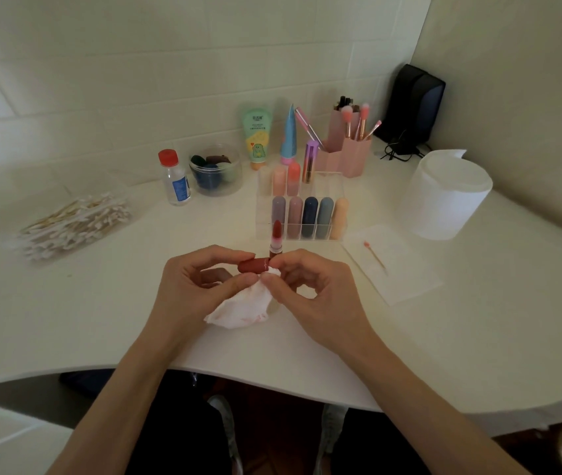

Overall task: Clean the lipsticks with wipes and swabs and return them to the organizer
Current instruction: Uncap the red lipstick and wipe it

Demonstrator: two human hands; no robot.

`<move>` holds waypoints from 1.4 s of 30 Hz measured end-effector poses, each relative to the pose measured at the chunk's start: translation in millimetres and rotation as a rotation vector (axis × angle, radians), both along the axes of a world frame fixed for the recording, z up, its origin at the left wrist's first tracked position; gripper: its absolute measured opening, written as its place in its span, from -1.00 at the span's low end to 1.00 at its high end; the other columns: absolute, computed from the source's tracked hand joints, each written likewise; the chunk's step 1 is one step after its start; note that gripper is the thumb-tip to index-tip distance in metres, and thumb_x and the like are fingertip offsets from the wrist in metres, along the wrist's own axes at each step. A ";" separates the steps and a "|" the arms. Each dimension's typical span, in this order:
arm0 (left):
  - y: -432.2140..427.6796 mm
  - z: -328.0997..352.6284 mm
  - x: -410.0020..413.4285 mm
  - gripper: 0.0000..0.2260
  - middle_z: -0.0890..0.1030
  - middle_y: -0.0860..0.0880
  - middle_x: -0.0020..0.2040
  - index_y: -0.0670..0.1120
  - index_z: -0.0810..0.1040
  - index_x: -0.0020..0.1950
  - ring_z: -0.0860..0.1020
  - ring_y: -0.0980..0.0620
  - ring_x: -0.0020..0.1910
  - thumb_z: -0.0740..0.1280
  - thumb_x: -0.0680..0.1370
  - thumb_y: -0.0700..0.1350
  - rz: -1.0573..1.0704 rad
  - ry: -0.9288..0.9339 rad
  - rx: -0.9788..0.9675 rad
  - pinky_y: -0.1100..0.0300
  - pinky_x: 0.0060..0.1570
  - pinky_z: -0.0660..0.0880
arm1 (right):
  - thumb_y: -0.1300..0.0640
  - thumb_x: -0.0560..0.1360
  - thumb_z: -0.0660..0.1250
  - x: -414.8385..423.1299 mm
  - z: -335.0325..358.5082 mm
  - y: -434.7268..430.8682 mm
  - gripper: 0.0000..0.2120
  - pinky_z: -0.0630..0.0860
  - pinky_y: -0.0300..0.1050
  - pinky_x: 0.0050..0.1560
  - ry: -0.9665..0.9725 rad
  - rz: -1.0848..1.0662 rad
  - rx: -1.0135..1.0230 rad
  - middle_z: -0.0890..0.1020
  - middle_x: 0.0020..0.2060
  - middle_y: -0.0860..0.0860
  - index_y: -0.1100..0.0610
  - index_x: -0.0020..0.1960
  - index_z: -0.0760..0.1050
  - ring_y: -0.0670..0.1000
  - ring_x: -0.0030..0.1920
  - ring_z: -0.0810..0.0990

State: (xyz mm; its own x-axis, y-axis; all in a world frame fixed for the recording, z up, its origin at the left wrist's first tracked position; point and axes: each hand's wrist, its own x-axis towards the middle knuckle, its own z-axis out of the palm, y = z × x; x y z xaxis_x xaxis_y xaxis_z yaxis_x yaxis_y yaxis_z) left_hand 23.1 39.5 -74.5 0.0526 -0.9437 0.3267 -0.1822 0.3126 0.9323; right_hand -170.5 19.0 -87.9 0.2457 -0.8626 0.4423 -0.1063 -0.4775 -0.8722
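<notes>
The left hand (200,286) had its thumb and forefinger curled round a matte brick-red cap (253,265), a short cylinder lying sideways. The right hand (317,289) pinched the metallic base of the open lipstick (276,241) with its fingertips, holding it upright so that the glossy red, bullet-shaped stick pointed away from the person. Under and between both hands hung a crumpled white wipe (245,306), soft and creased, smeared with pink; which fingers held it could not be told.

Just beyond the lipstick stood the clear acrylic organizer (337,200) on the smooth white table (101,303). Its front row held five rounded, capsule-shaped tubes in mauve, dusty pink, navy, grey-blue and peach; the back row held paler pink and coral ones beside a slim purple-and-gold tube.

To the left lay a loose heap of wooden-stemmed cotton swabs (73,224). To the right, a single pink-tipped used swab (375,257) rested on a flat white sheet (392,265), near a fat, soft roll of white tissue (444,197). Along the tiled wall stood a small clear bottle with a red lid (174,176), a transparent round jar of dark sponges (216,169) and a pink hexagonal brush holder (344,149).
</notes>
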 end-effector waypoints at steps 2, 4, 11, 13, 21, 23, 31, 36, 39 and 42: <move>0.1 0.9 0.6 -0.77 0.75 -0.04 -0.07 -0.09 0.68 0.13 0.72 -0.10 -0.14 0.41 0.50 -0.10 -0.066 0.028 0.073 0.10 -0.15 0.64 | 0.24 0.52 0.50 1.3 0.3 1.1 -0.88 0.57 -0.19 -0.18 -0.002 -0.015 -0.035 0.70 -0.22 0.02 0.21 0.05 0.67 0.01 -0.26 0.63; -0.9 0.4 0.8 -0.79 0.75 -0.06 -0.08 -0.04 0.73 0.08 0.71 0.02 -0.08 0.31 0.58 -0.06 -0.105 0.024 0.104 0.24 -0.09 0.60 | 0.24 0.52 0.50 2.2 0.2 2.0 -0.88 0.56 -0.20 -0.17 0.002 -0.019 -0.049 0.69 -0.22 0.00 0.20 0.05 0.67 0.01 -0.27 0.62; -2.2 1.6 0.8 -0.79 0.75 0.09 -0.12 0.19 0.76 -0.09 0.71 0.12 -0.10 0.43 0.48 -0.13 -0.073 0.009 0.016 0.31 -0.06 0.59 | 0.22 0.51 0.52 1.7 -1.8 1.2 -0.87 0.56 -0.22 -0.19 0.040 -0.025 -0.071 0.69 -0.22 -0.04 0.18 0.04 0.67 0.00 -0.27 0.62; -1.9 2.2 3.1 -0.88 0.74 0.12 -0.09 0.17 0.75 -0.06 0.70 0.11 -0.07 0.52 0.47 -0.06 -0.077 -0.011 0.009 0.30 -0.03 0.60 | 0.22 0.51 0.52 1.8 -2.0 1.3 -0.87 0.57 -0.22 -0.18 0.033 -0.030 -0.073 0.69 -0.23 -0.03 0.18 0.05 0.67 0.01 -0.27 0.63; -2.6 -5.3 3.7 -0.79 0.75 -0.02 -0.08 -0.11 0.72 0.08 0.70 -0.08 -0.04 0.54 0.46 -0.18 -0.012 -0.057 -0.042 -0.30 -0.05 0.59 | 0.22 0.51 0.52 1.9 -1.7 2.2 -0.88 0.58 -0.18 -0.21 0.007 -0.009 -0.060 0.70 -0.23 0.00 0.16 0.04 0.67 0.02 -0.29 0.64; -2.7 -5.2 3.8 -0.79 0.75 -0.04 -0.06 -0.12 0.71 0.09 0.70 -0.11 -0.03 0.52 0.47 -0.19 -0.012 -0.043 -0.042 -0.28 -0.03 0.60 | 0.22 0.51 0.52 2.1 -1.5 1.8 -0.88 0.58 -0.20 -0.20 0.007 -0.015 -0.061 0.70 -0.23 0.00 0.16 0.04 0.67 0.02 -0.28 0.65; -2.8 -0.2 -3.9 -0.71 0.71 0.15 -0.27 0.21 0.74 -0.21 0.65 0.23 -0.25 0.31 0.55 -0.09 -0.067 0.003 0.043 0.37 -0.21 0.54 | 0.23 0.51 0.51 1.6 -1.8 1.4 -0.88 0.58 -0.20 -0.15 0.036 -0.042 -0.102 0.70 -0.21 -0.02 0.18 0.05 0.67 0.00 -0.26 0.63; -4.7 -5.3 2.8 -0.83 0.75 0.03 -0.07 -0.10 0.70 0.05 0.72 0.04 -0.05 0.44 0.48 -0.27 -0.060 -0.044 -0.040 0.27 -0.04 0.60 | 0.21 0.51 0.53 2.1 -2.8 1.3 -0.88 0.61 -0.17 -0.17 0.026 -0.031 -0.045 0.70 -0.23 -0.03 0.12 0.03 0.67 0.00 -0.26 0.66; -5.2 -6.8 3.8 -0.79 0.74 -0.03 -0.02 -0.16 0.66 0.12 0.71 -0.04 -0.04 0.44 0.49 -0.24 -0.082 -0.026 -0.050 0.17 -0.03 0.64 | 0.22 0.51 0.52 2.7 -2.4 1.0 -0.88 0.62 -0.15 -0.17 0.004 -0.024 -0.030 0.71 -0.22 -0.01 0.14 0.03 0.67 0.01 -0.26 0.67; -3.2 -4.3 0.5 -0.80 0.74 -0.01 -0.02 -0.09 0.68 0.12 0.71 0.03 -0.04 0.29 0.60 -0.11 -0.110 -0.013 0.028 0.26 -0.04 0.59 | 0.23 0.51 0.52 2.1 -0.5 1.2 -0.89 0.60 -0.20 -0.16 0.001 -0.034 -0.053 0.70 -0.22 -0.02 0.17 0.03 0.67 -0.01 -0.26 0.65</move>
State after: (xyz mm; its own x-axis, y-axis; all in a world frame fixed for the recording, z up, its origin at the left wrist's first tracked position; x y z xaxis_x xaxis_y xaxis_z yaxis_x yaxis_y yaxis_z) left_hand 23.6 36.3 -78.7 -0.0556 -0.9522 0.3003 -0.1603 0.3054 0.9386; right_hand -168.4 20.2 -88.4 0.2169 -0.8460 0.4870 -0.1244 -0.5188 -0.8458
